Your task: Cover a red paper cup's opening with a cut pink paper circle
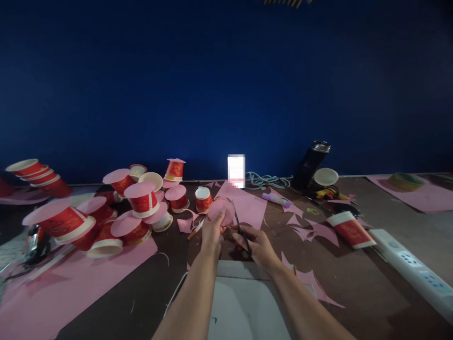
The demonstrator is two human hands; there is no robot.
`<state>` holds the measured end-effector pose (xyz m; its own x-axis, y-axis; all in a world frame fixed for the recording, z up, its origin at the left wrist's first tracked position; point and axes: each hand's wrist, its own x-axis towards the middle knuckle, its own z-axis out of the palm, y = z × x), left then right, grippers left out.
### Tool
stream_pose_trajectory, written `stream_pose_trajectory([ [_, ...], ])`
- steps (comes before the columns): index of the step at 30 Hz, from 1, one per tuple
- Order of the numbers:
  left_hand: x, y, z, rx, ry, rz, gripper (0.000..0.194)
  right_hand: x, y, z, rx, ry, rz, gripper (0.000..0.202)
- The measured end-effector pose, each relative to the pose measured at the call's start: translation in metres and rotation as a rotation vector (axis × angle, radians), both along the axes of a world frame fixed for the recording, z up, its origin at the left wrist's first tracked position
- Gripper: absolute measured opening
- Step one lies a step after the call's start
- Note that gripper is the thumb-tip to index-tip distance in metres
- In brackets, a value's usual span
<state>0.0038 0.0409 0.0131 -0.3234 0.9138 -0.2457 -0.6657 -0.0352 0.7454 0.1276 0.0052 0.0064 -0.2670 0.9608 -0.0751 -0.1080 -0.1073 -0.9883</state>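
Observation:
Between the thumb and fingers of my left hand [213,231] is a round pink paper disc [223,211], held up over the front of the table. My right hand [257,245] is closed around a pair of dark scissors [243,231], whose blades point up along the disc's right edge. Whether the blades touch the paper I cannot tell. Behind the disc lies a larger pink paper sheet [249,204]. A small red paper cup [203,199] stands just left of it, and an orange-and-white pen [195,230] rests beside my left hand.
Several red paper cups topped with pink discs [141,198] crowd the left side. Pink scraps [314,230] are scattered to the right, near a purple glue stick [276,199], a tipped cup [351,230], a power strip [412,264] and a black bottle [310,165]. A blue wall [226,85] rises behind.

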Motion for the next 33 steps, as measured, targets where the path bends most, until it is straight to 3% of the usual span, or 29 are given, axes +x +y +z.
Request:
stream_pose_trajectory([
  [5,0.001,-0.001,0.001,0.019,-0.007,0.014,0.040,-0.001,0.001,-0.002,-0.014,0.012,-0.043,0.051],
  [14,0.001,-0.005,0.003,0.000,0.055,-0.061,0.044,-0.004,-0.005,0.013,-0.083,0.023,-0.072,0.053],
  [19,0.002,-0.005,0.005,0.023,0.025,-0.045,0.042,-0.003,-0.005,0.013,-0.064,0.037,-0.055,0.051],
  [33,-0.002,-0.002,-0.008,-0.029,0.069,-0.061,0.049,-0.004,-0.004,0.007,-0.156,0.130,-0.044,0.050],
])
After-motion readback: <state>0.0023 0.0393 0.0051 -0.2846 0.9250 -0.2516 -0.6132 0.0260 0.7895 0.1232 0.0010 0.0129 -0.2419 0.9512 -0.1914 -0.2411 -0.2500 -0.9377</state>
